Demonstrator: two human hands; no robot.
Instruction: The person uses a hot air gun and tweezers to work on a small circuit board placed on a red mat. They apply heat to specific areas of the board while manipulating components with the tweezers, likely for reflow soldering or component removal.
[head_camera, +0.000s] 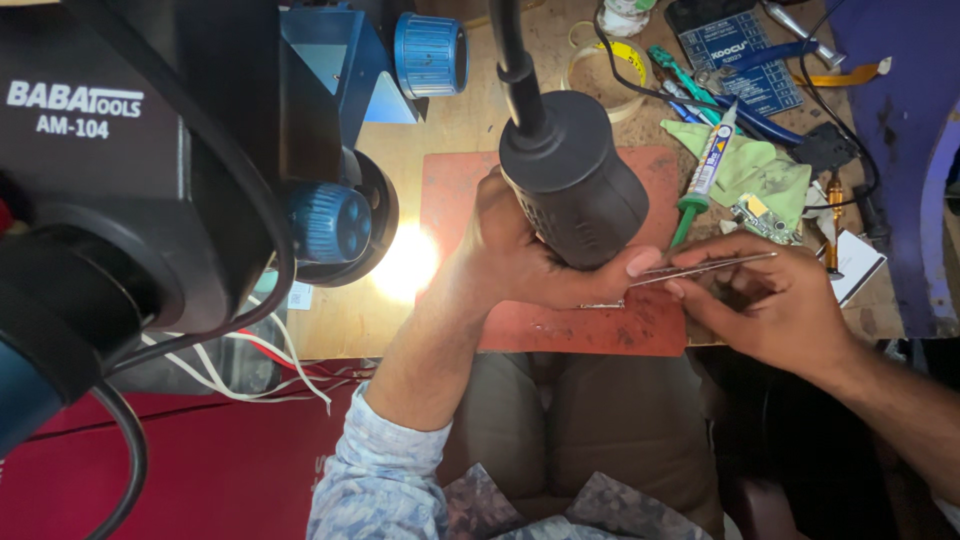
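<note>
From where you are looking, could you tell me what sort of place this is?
Most likely an electronics repair bench. A black microscope hangs over a red work mat. The left hand grips a black hot-air handpiece, the right hand holds tweezers, and a small circuit board lies nearby.

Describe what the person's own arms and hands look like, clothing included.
The left hand is bare, its forearm bare up to a rolled light-blue patterned sleeve. The right hand and forearm are bare too, with no sleeve, glove, ring or watch visible.
</note>
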